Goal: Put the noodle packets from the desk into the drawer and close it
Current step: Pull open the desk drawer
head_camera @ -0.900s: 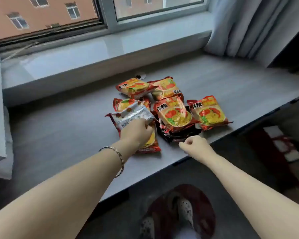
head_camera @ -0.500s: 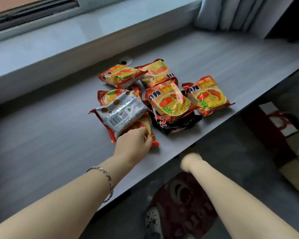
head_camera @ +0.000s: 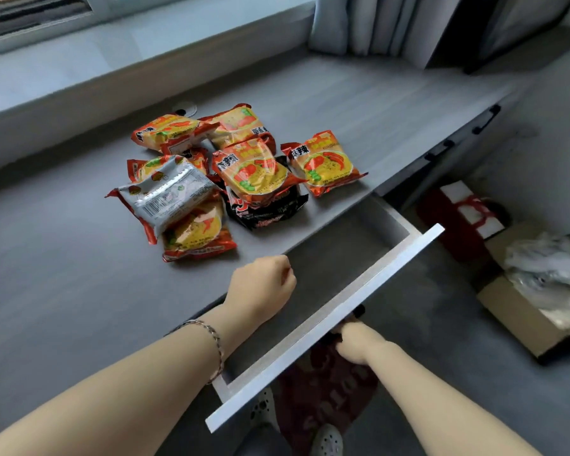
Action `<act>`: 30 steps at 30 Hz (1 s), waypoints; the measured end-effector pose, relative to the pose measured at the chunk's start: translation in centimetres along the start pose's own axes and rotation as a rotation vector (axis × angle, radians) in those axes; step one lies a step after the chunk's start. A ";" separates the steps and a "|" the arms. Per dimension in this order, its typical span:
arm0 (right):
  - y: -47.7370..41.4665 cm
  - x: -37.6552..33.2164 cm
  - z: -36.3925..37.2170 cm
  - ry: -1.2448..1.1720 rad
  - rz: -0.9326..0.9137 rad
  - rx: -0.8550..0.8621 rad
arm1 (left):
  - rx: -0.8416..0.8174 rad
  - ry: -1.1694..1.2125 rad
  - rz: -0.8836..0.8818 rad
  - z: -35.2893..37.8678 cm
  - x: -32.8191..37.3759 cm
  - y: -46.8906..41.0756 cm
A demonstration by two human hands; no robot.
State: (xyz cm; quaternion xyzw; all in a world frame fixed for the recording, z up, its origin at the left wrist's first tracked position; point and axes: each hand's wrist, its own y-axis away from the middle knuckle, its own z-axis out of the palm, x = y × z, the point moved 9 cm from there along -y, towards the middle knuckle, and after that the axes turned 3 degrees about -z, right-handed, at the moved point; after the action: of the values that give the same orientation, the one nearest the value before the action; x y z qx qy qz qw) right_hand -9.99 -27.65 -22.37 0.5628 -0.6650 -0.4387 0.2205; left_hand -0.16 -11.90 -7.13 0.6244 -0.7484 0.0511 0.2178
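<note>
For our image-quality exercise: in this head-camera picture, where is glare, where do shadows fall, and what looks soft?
Head view: glare streaks the silver packet; head view: soft shadows lie on the desk at the packets' near side; head view: packet print looks smeared.

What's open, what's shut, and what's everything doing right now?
White-fronted desk drawer: pulled open, nothing seen inside.
Orange and yellow noodle packets: sealed, piled on the grey desk.
Silver-backed noodle packet: face down atop the pile.
Left hand: curled, holding nothing.
Right hand: grips the drawer's black handle.
Brown cardboard box: open on the floor.
</note>
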 end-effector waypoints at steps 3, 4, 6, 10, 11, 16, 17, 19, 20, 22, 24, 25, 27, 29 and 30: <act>3.1 4.1 1.2 -0.233 0.033 0.017 | -0.046 -0.014 -0.013 2.1 2.3 1.9; 4.1 5.4 0.7 -0.364 0.071 0.094 | -0.062 -0.015 -0.026 2.7 2.7 2.4; 6.6 9.0 -0.7 -0.633 0.204 0.371 | -0.107 -0.020 -0.070 4.3 3.5 3.9; 11.2 8.4 -4.2 -0.245 0.128 0.805 | -0.125 -0.002 -0.133 6.0 4.4 6.2; 10.9 6.4 -3.8 -0.024 -0.030 0.763 | -0.116 0.005 -0.145 6.2 4.6 6.7; 8.5 4.3 0.1 0.314 -0.149 0.419 | -0.067 0.008 -0.166 6.1 4.9 8.7; 8.4 4.4 0.1 0.319 -0.146 0.417 | -0.063 0.007 -0.168 6.0 4.9 9.0; 8.6 5.0 0.2 0.342 -0.131 0.381 | -0.057 -0.007 -0.170 5.8 5.2 9.8; 8.7 5.4 0.4 0.355 -0.119 0.354 | -0.051 -0.011 -0.171 5.7 5.4 10.2; 8.9 6.4 0.9 0.370 -0.081 0.304 | -0.043 -0.016 -0.175 5.5 5.5 10.7; 9.3 7.5 1.6 0.386 -0.044 0.256 | -0.044 -0.027 -0.183 5.4 5.6 11.1; 9.4 8.2 2.0 0.387 -0.023 0.233 | -0.048 -0.036 -0.187 5.4 5.7 11.3; 9.7 9.6 2.6 0.382 0.025 0.192 | -0.059 -0.049 -0.189 5.5 5.9 11.6; 10.1 10.6 2.9 0.370 0.066 0.166 | -0.063 -0.058 -0.195 5.5 6.1 11.9; 10.1 10.7 3.0 0.365 0.070 0.158 | -0.062 -0.059 -0.196 5.5 6.2 11.9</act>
State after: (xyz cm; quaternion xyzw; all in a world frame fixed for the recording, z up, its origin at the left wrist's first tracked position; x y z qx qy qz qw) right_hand -20.89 -36.93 -17.65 0.6251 -0.6653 -0.2679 0.3080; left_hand -13.77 -16.89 -7.33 0.6886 -0.6912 -0.0119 0.2190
